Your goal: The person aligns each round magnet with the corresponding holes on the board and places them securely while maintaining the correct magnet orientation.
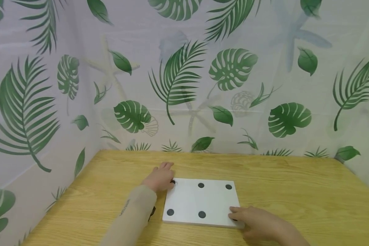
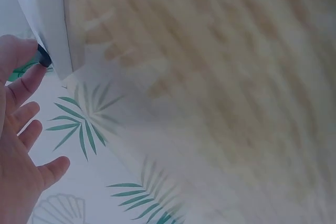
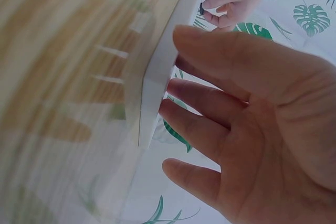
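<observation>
A white rectangular board (image 1: 203,200) lies flat on the wooden table, with black round discs (image 1: 202,214) on its top along the far and near sides. My left hand (image 1: 160,178) is at the far left corner. Its thumb and forefinger pinch a black disc (image 2: 44,56) at the board's face, while the other fingers stand off loosely. At the near right corner, my right hand (image 1: 259,220) has its fingertips on the board, over a disc (image 1: 234,219) that is mostly covered. Whether it grips that disc is hidden; in the right wrist view its other fingers (image 3: 197,124) are lightly bent.
The table top (image 1: 117,191) has a wood-grain surface and runs out around the board on all sides. Behind it and to the left hangs white cloth (image 1: 178,136) printed with green leaves, meeting the table's far edge. A dark object (image 1: 152,212) shows by the left wrist.
</observation>
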A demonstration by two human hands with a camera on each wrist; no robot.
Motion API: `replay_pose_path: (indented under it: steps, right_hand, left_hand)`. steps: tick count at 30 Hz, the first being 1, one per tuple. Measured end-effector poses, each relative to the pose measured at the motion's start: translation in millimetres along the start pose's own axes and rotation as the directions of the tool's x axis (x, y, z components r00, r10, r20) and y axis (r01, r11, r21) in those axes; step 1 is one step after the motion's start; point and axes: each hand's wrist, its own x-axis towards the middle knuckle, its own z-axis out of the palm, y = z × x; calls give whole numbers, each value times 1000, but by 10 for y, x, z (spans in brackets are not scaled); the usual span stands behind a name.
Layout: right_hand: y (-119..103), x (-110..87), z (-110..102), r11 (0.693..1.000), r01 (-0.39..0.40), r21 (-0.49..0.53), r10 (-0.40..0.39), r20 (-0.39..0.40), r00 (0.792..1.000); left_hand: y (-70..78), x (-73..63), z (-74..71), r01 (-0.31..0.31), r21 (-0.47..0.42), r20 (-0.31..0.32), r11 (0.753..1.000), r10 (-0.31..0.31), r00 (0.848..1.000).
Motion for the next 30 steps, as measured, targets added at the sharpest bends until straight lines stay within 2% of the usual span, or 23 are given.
replay_pose_path:
  steps: [7,21,26,30]
  right_hand:
    - [-4,7,-4,1000,12,-21,-13,-15,1000]
    - [-1,24,4,999,15,-38,-16,-18,1000]
    - [-4,26,4,1000,4,-26,-4,-8,1000]
    - [-9,16,2,999,19,-37,-19,-19,1000]
  left_hand:
    - [29,62,19,20,5,23,1000,-20,1000]
    - [80,77,-15,69,-7,63,998,-68,996]
    - [63,82,24,67,-18,66,998,-66,996]
    - [68,49,15,34,-51,36,998,-33,999]
